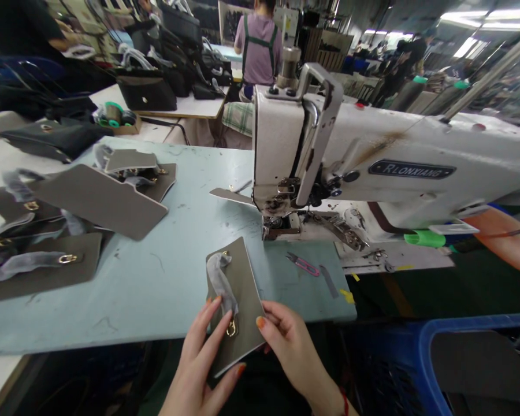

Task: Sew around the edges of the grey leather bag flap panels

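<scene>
A grey bag panel (pixel 245 289) lies tilted at the table's front edge, its lower end overhanging. Along it runs a bag handle (pixel 221 283) wrapped in clear plastic, with a gold ring (pixel 231 328) at its near end. My left hand (pixel 203 352) has its fingers spread, two fingertips resting on the handle and panel, the thumb by the lower edge. With thumb above and fingers curled beneath, my right hand (pixel 288 341) pinches the panel's right edge. Pink-handled thread snips (pixel 302 264) lie just beyond my right hand.
A white sewing machine (pixel 372 150) stands ahead and right on the pale-blue table (pixel 156 306). More grey panels (pixel 104 196) with wrapped handles are piled left. A blue crate (pixel 429 346) stands low right. Black bags (pixel 147 89) and a person in purple (pixel 260 52) are behind. A forearm (pixel 509 237) reaches in from the right.
</scene>
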`<state>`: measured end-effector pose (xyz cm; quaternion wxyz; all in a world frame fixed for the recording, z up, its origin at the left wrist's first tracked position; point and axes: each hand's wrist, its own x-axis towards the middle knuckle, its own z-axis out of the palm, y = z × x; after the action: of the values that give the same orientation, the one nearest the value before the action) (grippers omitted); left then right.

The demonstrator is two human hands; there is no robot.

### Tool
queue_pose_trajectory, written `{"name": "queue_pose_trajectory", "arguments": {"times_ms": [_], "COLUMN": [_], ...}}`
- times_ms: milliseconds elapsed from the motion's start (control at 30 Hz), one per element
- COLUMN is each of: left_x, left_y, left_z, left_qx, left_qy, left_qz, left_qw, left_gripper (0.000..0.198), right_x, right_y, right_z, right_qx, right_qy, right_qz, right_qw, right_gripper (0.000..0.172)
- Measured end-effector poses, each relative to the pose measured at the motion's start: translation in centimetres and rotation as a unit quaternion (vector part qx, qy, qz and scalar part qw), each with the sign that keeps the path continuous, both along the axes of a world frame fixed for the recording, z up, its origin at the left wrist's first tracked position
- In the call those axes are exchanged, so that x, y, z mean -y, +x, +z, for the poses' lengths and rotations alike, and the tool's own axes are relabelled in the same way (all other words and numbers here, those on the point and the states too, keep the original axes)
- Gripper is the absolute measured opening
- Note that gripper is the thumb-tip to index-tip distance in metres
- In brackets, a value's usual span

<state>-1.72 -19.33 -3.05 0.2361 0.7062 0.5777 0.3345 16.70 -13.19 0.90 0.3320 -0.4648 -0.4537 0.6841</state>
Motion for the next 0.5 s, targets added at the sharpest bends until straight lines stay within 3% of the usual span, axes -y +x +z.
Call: {"name": "queue_pose_trajectory", "arguments": {"times_ms": [133, 267, 500], "left_x": [-1.0, -0.9, -0.4], "left_y": [1.2, 2.0, 2.0], "left_z": [2.4, 3.8, 5.7], "left_qx": [0.133, 0.192, 0.263], "left_qy": [-0.009, -0.011, -0.052], "left_qz": [0.004, 0.035, 0.032], "left_qw": [0.991, 0.981, 0.963], "left_gripper": [0.053, 0.048, 0.054], "right_x": [0.5, 0.6, -0.2], "right_y": [-0.7, -1.6, -0.4], "right_z": [2.5, 3.2, 4.6], "right_qx": [0.001, 0.085, 0.102], "right_qy": [0.121, 0.269, 0.267], "right_qz": [0.003, 0.005, 0.077], "right_qw": [0.993, 0.959, 0.955], "right_gripper": [0.040, 0.058, 0.058]}}
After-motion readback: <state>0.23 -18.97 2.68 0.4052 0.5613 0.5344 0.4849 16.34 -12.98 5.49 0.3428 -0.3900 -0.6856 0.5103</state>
